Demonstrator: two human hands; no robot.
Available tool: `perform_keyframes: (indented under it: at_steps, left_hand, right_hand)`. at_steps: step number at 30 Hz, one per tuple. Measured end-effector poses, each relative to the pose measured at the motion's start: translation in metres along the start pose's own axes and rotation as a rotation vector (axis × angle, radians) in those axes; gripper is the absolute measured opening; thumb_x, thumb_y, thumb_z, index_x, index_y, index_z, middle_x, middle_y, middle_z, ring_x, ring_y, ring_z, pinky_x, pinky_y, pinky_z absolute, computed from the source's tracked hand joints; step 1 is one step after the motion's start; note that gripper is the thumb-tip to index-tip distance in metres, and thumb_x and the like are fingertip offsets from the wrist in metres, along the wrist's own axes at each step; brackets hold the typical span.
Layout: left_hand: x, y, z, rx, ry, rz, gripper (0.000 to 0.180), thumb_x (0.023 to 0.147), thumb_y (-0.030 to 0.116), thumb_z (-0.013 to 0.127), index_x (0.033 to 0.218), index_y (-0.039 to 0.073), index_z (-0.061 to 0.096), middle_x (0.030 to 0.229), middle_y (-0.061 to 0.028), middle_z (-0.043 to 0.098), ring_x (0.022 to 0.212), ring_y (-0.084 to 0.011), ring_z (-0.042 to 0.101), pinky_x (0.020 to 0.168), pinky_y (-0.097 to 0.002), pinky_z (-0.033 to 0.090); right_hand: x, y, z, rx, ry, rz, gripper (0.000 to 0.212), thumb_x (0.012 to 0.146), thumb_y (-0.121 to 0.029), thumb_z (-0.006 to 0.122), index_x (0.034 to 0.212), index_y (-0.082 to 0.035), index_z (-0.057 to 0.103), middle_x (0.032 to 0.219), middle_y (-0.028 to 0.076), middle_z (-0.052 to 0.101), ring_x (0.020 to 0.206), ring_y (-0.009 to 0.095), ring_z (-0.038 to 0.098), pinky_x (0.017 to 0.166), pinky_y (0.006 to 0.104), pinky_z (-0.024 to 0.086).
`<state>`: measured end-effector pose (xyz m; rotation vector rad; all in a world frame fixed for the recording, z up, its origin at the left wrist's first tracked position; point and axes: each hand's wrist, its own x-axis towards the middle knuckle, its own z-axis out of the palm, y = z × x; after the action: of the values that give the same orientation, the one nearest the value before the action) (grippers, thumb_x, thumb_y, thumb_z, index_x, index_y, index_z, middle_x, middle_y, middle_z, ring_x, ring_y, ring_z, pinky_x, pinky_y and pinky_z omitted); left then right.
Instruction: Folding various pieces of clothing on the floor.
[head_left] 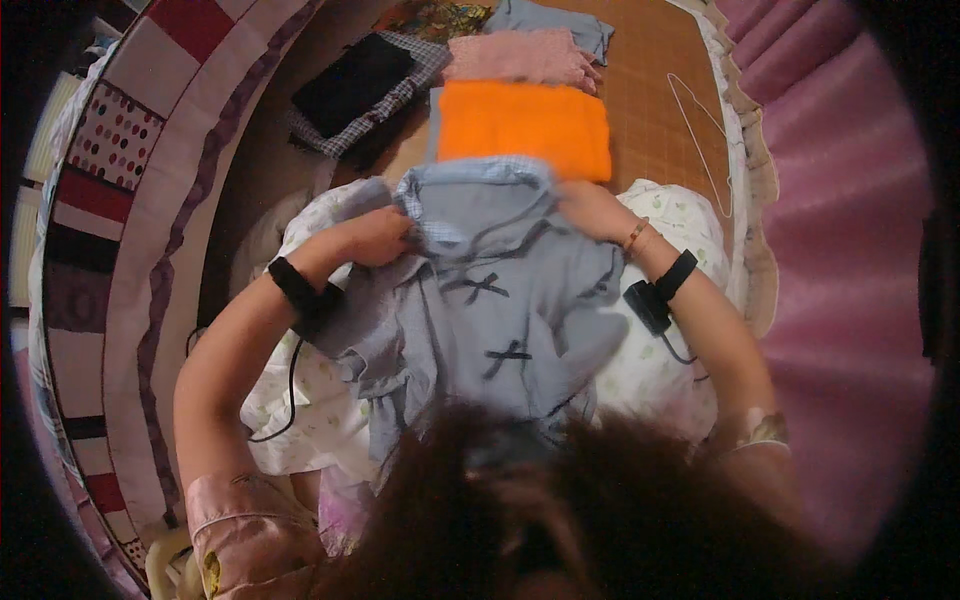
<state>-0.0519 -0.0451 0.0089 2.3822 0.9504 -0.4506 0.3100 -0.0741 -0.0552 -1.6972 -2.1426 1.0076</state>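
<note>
A grey-blue short-sleeved blouse (500, 300) with dark bows down its front and a pale checked collar lies spread in front of me. My left hand (378, 236) is closed on its left shoulder beside the collar. On the other side of the collar, my right hand (594, 210) pinches the right shoulder; its fingertips are slightly blurred and partly hidden by the cloth. The blouse's lower end drops out of sight behind dark hair at the bottom of the view. Just beyond the collar lies a folded bright orange cloth (525, 128).
Behind the orange cloth are a folded pink garment (515, 58) and a grey-blue one (560, 25). Black folded clothing (355, 82) rests on checked cloth at the far left. A white wire hanger (700, 130) lies at right on the brown mat (650, 60). A pink curtain (830, 200) borders the right.
</note>
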Motion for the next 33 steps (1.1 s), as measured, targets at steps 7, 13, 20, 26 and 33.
perform_keyframes:
  at_steps: [7, 13, 20, 26, 33]
  left_hand:
    - [0.014, -0.037, -0.018, 0.078, 0.079, -0.332, 0.024, 0.084, 0.019, 0.058, 0.094, 0.002, 0.071, 0.1, -0.0225, 0.067, 0.094, -0.039, 0.065, 0.081, -0.0438, 0.051]
    - [0.049, -0.067, -0.013, -0.053, 0.25, -0.285, 0.02, 0.077, 0.018, 0.069, 0.089, 0.002, 0.069, 0.094, -0.0201, 0.069, 0.089, -0.0381, 0.065, 0.078, -0.0423, 0.051]
    - [0.043, -0.063, -0.021, -0.356, -0.047, -0.328, 0.036, 0.074, 0.025, 0.078, 0.098, 0.0, 0.07, 0.092, -0.0115, 0.071, 0.082, -0.0228, 0.066, 0.077, -0.0347, 0.051]
    - [0.006, -0.049, -0.035, -0.738, 0.02, -0.348, 0.036, 0.069, 0.009, 0.082, 0.102, 0.003, 0.07, 0.089, -0.0022, 0.069, 0.08, -0.0135, 0.062, 0.077, -0.0287, 0.05]
    - [-0.046, -0.005, -0.093, -0.739, 0.481, -0.007, 0.026, 0.068, 0.002, 0.081, 0.084, 0.007, 0.061, 0.083, 0.0058, 0.06, 0.079, -0.0063, 0.056, 0.069, -0.0253, 0.048]
  right_hand:
    - [0.009, 0.026, 0.009, -0.071, 0.112, 0.001, 0.025, 0.085, -0.015, 0.052, 0.098, 0.002, 0.066, 0.103, 0.026, 0.064, 0.096, 0.042, 0.061, 0.087, 0.0455, 0.048]
    - [0.017, 0.032, 0.01, -0.024, 0.066, -0.004, 0.025, 0.082, -0.016, 0.054, 0.095, 0.0, 0.068, 0.097, 0.024, 0.066, 0.093, 0.039, 0.063, 0.083, 0.0411, 0.05]
    - [0.006, 0.03, 0.006, 0.126, 0.067, 0.018, 0.029, 0.079, -0.022, 0.064, 0.101, -0.003, 0.069, 0.098, 0.018, 0.068, 0.095, 0.032, 0.065, 0.085, 0.0374, 0.049]
    - [-0.005, 0.009, -0.014, 0.21, 0.246, -0.15, 0.026, 0.08, -0.019, 0.064, 0.101, -0.005, 0.068, 0.102, 0.015, 0.068, 0.098, 0.029, 0.064, 0.088, 0.036, 0.048]
    - [-0.044, -0.05, -0.079, 0.105, 0.588, -0.328, 0.023, 0.078, -0.001, 0.061, 0.1, -0.003, 0.065, 0.106, 0.009, 0.065, 0.101, 0.024, 0.062, 0.089, 0.0324, 0.048]
